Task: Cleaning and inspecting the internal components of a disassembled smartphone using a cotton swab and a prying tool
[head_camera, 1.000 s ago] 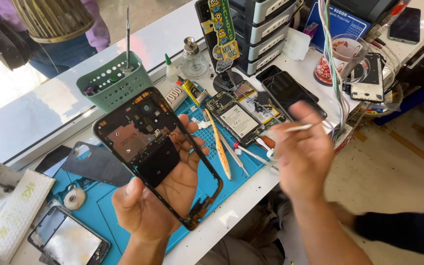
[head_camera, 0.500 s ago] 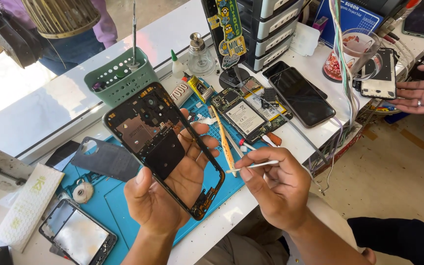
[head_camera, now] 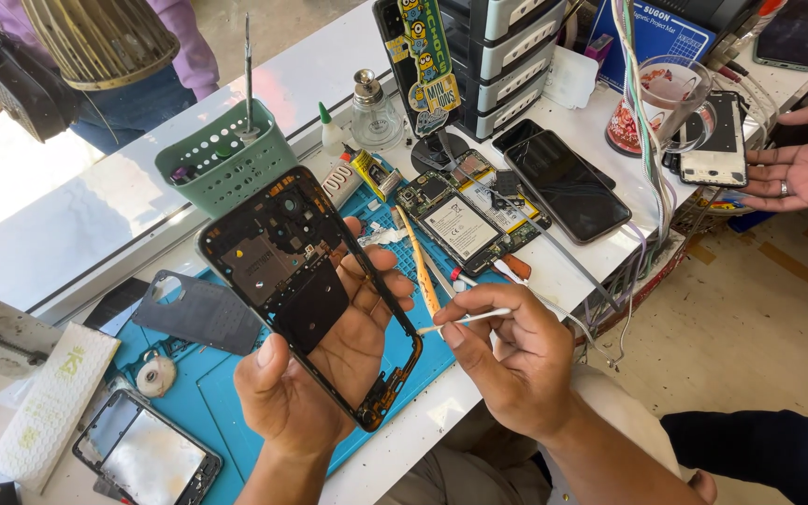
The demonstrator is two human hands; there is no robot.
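Left hand (head_camera: 315,374) cradling phone frame (head_camera: 306,281), right hand (head_camera: 516,360) pinching white stick (head_camera: 465,321).

Frame is held up off the blue mat (head_camera: 226,393), inner side facing the camera, left fingers curled behind it and thumb on its lower left edge. Right fingers are closed on the stick, tip pointing at the frame's right edge, just beside it. Opened phone (head_camera: 460,220) and dark phone (head_camera: 568,182) lie on the bench beyond. Grey back cover (head_camera: 194,313) is left of the frame, green basket (head_camera: 226,159) behind. Another person's open hand (head_camera: 806,159) sits far right.

Black phone frame (head_camera: 306,290) with orange edge, blue mat (head_camera: 236,393), green basket (head_camera: 226,159).
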